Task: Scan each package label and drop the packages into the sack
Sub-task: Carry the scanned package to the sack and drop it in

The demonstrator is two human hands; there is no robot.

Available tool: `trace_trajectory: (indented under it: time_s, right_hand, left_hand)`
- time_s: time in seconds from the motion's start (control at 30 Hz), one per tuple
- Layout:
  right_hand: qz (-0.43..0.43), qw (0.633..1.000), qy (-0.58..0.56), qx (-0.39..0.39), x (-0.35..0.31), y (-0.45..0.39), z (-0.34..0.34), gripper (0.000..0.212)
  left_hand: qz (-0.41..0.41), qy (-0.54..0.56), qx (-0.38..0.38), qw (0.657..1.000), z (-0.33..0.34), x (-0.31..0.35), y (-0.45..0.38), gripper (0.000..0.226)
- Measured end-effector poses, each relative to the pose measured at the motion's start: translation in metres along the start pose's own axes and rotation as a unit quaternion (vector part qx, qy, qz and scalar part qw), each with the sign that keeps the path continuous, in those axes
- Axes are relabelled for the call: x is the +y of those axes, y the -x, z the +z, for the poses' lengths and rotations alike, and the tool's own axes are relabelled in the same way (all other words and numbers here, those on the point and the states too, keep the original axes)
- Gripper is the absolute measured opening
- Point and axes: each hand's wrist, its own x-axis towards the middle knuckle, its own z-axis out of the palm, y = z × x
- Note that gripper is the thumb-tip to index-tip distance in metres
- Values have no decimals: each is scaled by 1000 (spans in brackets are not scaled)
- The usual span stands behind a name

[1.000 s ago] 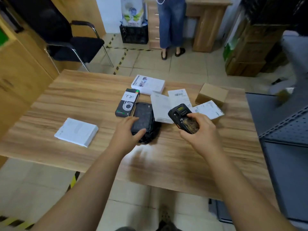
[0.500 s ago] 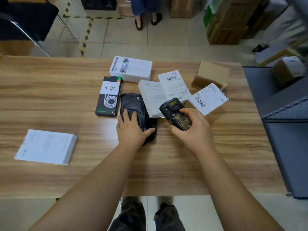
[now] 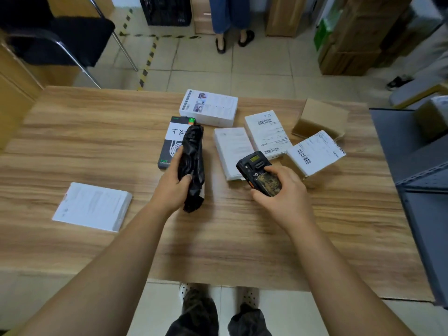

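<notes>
My left hand (image 3: 173,185) grips a black plastic-wrapped package (image 3: 192,163), tilted up on its edge above the wooden table (image 3: 97,146). My right hand (image 3: 282,187) holds a black handheld scanner (image 3: 258,173), its screen end pointing away from me. Behind the black package lies a dark box with a white label (image 3: 173,141). White packages with barcode labels (image 3: 266,133) (image 3: 315,151) and a plain white one (image 3: 232,149) lie past the scanner. Another white box (image 3: 209,110) sits farther back and a flat white package (image 3: 93,206) at the left. No sack is in view.
A brown cardboard box (image 3: 322,120) rests at the table's far right. Grey shelving (image 3: 417,180) stands to the right. A black chair (image 3: 60,37) is at far left. A person's legs (image 3: 230,18) and stacked cartons (image 3: 351,37) are beyond the table.
My left hand has lifted the black package from lying flat and turned it up on its edge. My right hand keeps the scanner in about the same place.
</notes>
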Motion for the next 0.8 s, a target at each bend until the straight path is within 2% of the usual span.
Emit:
trace_trajectory:
  time_s: [0.1,0.13,0.2,0.23,0.27,0.37,0.43,0.53,0.6,0.63,0.73,0.8]
  right_hand:
    - [-5,1000,-9,-5,-2,0,-5,59]
    - [-8,1000,-8,-8,-2,0,-7,59]
    - [-11,1000,-7,-19,-2,1,-11,59]
    - [-13,1000,-7,-20,-1,1,-13,59]
    - [-14,1000,-7,-18,0,2,-14,59]
    - [-12,1000,-15,-15,4,5,-18,58]
    - [-13,999,-26,-13,6,7,-20,58]
    - [-15,999,-32,-13,9,9,-22,58]
    - [-16,999,-32,-17,10,10,-22,59]
    - [-16,999,-34,-20,10,11,-21,59]
    - [-11,999,-34,-34,11,12,-18,59]
    - [-9,999,-30,-44,11,12,-16,58]
  left_hand:
    - [13,-106,34,994,-4,6,0,50]
    - [7,-139,32,990,-3,7,0,56]
    - [-16,-188,20,982,-2,15,0,88]
    - [-18,-206,18,978,-2,20,1,96]
    - [-15,-217,14,976,-1,27,2,95]
    - [-24,-175,13,984,5,38,2,70]
    - [-27,-162,16,986,5,37,2,71]
    - [-8,-187,34,982,2,30,1,59]
    - [-29,-184,42,982,0,25,-1,51]
    - [-38,-187,46,981,0,24,-1,52]
    - [-37,-205,48,977,1,18,1,74]
    - [-40,-195,54,978,1,14,3,73]
